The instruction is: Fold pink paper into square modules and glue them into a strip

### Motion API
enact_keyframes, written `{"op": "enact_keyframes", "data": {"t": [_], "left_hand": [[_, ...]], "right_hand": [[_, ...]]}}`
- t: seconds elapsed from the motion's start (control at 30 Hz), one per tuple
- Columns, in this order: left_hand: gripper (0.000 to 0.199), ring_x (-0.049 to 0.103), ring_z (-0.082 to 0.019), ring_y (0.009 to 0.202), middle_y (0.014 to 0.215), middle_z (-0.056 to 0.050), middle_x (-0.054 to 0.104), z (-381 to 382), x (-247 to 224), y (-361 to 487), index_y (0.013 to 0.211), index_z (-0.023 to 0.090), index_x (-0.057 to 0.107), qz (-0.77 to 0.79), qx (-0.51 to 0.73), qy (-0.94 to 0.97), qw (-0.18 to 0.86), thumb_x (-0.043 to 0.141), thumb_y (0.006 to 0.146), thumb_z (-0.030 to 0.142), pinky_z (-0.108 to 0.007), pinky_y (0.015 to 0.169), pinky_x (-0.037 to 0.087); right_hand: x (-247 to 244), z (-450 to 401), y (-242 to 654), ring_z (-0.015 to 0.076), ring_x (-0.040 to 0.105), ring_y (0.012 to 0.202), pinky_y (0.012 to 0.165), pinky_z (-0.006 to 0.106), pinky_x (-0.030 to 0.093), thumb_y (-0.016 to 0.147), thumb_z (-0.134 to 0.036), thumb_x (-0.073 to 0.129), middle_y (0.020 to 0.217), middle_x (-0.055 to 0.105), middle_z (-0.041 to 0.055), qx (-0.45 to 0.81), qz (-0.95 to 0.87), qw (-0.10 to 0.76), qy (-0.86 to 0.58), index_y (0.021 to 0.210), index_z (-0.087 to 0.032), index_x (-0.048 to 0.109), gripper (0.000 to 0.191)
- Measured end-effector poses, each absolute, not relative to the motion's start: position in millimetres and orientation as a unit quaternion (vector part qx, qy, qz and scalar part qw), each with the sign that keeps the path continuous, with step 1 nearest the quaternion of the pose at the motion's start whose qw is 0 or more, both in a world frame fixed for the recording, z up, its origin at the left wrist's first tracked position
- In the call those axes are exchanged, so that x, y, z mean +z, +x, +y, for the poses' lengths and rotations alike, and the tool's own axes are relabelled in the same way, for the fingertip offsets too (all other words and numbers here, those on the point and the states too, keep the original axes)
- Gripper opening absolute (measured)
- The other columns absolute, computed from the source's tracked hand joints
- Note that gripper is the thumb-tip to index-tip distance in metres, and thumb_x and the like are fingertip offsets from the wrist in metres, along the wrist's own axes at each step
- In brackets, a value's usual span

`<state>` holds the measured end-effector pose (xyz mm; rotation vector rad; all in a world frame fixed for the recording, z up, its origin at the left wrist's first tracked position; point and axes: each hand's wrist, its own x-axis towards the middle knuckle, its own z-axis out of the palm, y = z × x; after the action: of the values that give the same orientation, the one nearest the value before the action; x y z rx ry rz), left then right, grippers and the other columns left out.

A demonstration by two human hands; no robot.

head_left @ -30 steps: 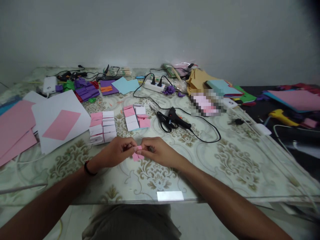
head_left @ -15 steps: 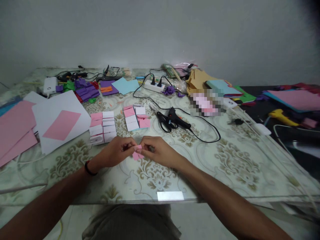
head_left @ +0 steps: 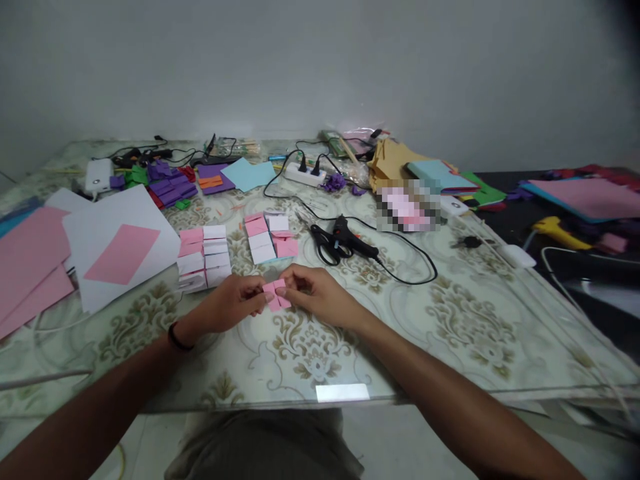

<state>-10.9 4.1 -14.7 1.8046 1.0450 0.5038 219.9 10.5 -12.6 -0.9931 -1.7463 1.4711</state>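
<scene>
Between my two hands is a small folded pink paper square (head_left: 278,297), its face creased into four parts. My left hand (head_left: 235,303) pinches its left side, thumb in front and fingers curled behind. From the other side my right hand (head_left: 317,293) grips the right edge between thumb and fingers. Just beyond lies a block of folded pink and white paper pieces (head_left: 261,247). A larger block of such pieces (head_left: 216,260) rests to its left, near my left hand. Black-handled scissors (head_left: 327,243) and a black glue gun (head_left: 355,239) lie past my right hand.
White sheets (head_left: 135,207) and pink sheets (head_left: 30,260) cover the left side. At the back stand a white power strip (head_left: 305,175), purple folded papers (head_left: 170,183) and yellow paper (head_left: 393,160). The glue gun's cord (head_left: 430,263) loops to the right. A yellow glue gun (head_left: 557,233) lies far right.
The pink paper square has turned so that more of its four-part face shows. My right hand's grip has shifted toward its right edge; both hands stay close together.
</scene>
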Motion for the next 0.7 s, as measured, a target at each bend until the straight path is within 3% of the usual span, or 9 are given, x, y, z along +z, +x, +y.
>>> {"op": "enact_keyframes", "data": {"t": [0.27,0.53,0.7], "left_hand": [[0.035,0.053,-0.011,0.059,0.064,0.002,0.060,4,-6,-10,0.072,0.017,0.057,0.427,0.178,0.768,0.443,0.055,0.099,0.038,-0.023,0.058,0.036],[0.037,0.042,-0.010,0.056,0.059,0.004,0.049,3,-6,-8,0.068,0.017,0.054,0.412,0.165,0.783,0.437,0.058,0.098,0.038,-0.023,0.054,0.028],[0.037,0.052,-0.012,0.058,0.065,0.000,0.062,3,-10,-7,0.074,0.016,0.062,0.424,0.159,0.766,0.456,0.056,0.099,0.042,-0.022,0.054,0.033]], "right_hand": [[-12,9,221,0.0107,0.042,0.060,0.057,0.025,0.032,0.090,-0.057,0.072,0.064,0.050,-0.0048,0.572,-0.676,0.291,-0.363,0.075,-0.017,0.062,0.044],[-14,9,221,0.0106,0.036,0.062,0.056,0.025,0.027,0.090,-0.061,0.070,0.064,0.041,-0.0058,0.553,-0.712,0.257,-0.350,0.073,-0.017,0.062,0.048],[-10,8,221,0.0113,0.038,0.061,0.056,0.025,0.029,0.091,-0.060,0.069,0.064,0.046,-0.0046,0.554,-0.691,0.297,-0.358,0.075,-0.017,0.064,0.046]]}}
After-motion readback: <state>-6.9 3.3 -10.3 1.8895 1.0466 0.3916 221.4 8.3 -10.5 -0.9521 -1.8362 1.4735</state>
